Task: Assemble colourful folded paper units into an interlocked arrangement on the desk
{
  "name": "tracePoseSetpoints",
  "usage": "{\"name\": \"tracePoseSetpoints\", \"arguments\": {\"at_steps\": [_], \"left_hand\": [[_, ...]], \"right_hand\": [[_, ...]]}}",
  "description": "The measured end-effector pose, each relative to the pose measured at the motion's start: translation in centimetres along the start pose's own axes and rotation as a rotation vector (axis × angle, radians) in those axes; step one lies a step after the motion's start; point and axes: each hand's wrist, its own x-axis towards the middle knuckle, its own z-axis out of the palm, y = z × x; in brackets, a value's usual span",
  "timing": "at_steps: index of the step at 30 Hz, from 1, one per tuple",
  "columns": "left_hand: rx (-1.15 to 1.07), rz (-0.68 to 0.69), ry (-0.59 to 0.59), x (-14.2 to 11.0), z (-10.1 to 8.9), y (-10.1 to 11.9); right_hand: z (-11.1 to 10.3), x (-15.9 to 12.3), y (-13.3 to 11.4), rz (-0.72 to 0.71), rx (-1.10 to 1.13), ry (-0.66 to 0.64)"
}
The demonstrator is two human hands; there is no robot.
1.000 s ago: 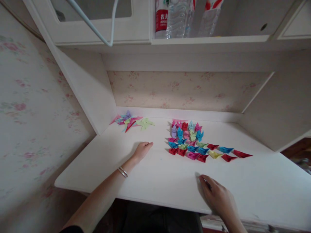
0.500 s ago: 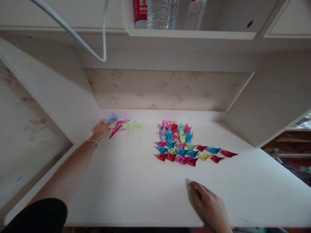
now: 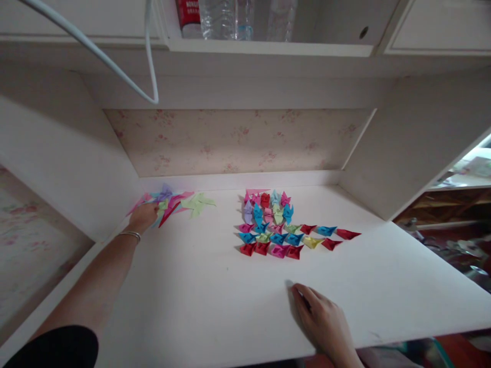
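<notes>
My left hand, with a bracelet at the wrist, reaches into a pile of folded paper pieces at the back left of the white tabletop. Its fingers are bent together among the papers; what they pinch, if anything, is hidden. The pile holds pink, red, purple, blue and light green pieces, and a pale green one lies at its right end. My right hand rests near the front edge, its fingers curled closed with nothing visible in them. Beyond it, small origami figures stand in several rows of mixed colours.
A white cable hangs at the upper left. Clear plastic bottles and a red package stand on the overhead shelf. White side panels and a flowered back wall enclose the tabletop.
The camera view has turned right, so everything appears further left. My left hand remains at the pile, drawn slightly toward the front. My right hand keeps its curled pose on the table.
</notes>
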Motion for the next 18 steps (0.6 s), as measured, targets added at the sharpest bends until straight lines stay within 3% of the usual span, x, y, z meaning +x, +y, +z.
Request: {"name": "tracePoseSetpoints", "arguments": {"at_steps": [6,10,12,14,18], "left_hand": [[0.094,-0.038,0.022,-0.7,-1.6,1.7],[0.02,0.06,0.128,-1.8,-3.0,5.1],[-0.109,0.146,0.191,-2.9,-3.5,8.1],[-0.286,0.233,0.166,-4.7,-3.8,11.9],[-0.71,0.429,-0.02,-9.5,-3.5,20.8]], "right_hand": [[-0.2,0.1,-0.2,0.005,-0.016,-0.014],[-0.3,0.2,-0.4,0.001,-0.017,-0.012],[-0.4,0.2,-0.4,-0.005,-0.019,-0.006],[-0.4,0.1,-0.4,-0.006,-0.019,0.0],[-0.4,0.0,-0.5,0.018,-0.026,0.0]]}}
